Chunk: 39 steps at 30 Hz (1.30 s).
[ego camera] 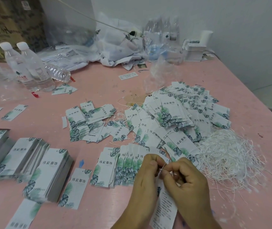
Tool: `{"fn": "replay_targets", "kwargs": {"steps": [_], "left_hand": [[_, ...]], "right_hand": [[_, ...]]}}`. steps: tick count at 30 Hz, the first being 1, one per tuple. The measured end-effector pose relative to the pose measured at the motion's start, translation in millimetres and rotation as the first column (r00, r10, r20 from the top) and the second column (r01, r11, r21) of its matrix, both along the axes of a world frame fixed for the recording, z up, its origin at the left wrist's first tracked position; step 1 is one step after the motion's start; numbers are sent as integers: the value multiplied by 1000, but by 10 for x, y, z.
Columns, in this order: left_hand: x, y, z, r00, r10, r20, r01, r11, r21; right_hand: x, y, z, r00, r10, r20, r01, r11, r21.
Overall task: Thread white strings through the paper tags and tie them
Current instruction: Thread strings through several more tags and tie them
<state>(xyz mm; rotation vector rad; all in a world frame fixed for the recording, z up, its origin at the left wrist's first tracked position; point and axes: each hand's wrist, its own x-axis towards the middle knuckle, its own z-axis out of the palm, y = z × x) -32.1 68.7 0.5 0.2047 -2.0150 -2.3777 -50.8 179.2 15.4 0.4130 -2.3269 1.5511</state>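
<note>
Pinching: left hand [146, 172] and right hand [184, 177] both grip a thin white string [163, 166] atop a printed white paper tag [164, 205].
Right of hands: tangled white string heap [227, 156].
Near edge: bare pink bench [99, 212] left of hands.

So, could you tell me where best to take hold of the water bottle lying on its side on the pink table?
Probably around the middle of the lying bottle's clear ribbed body, coming down from above with fingers across its width. Its far side looks free, and it lies flat with its mouth end toward the table's middle. The upright bottles stand close at its base end, so a grip nearer the mouth end avoids them.
</note>
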Motion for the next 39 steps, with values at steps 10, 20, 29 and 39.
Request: {"fn": "replay_targets", "kwargs": {"steps": [10,20,29,39], "left_hand": [[-16,-12,70,998,30,-57,-22,990,136],[-22,-71,81,940,145,-308,-202,966,-161],[-67,-202,161,951,265,-161,-264,964,25],[-70,-252,200,968,224,-110,-192,951,244]], "right_hand": [[-2,42,33,998,-32,47,35,996,-76],[-35,100,67,978,52,204,-18,986,-165],[-211,344,120,777,254,576,-47,936,-350],[-319,605,117,586,459,667,-234,885,-404]]}}
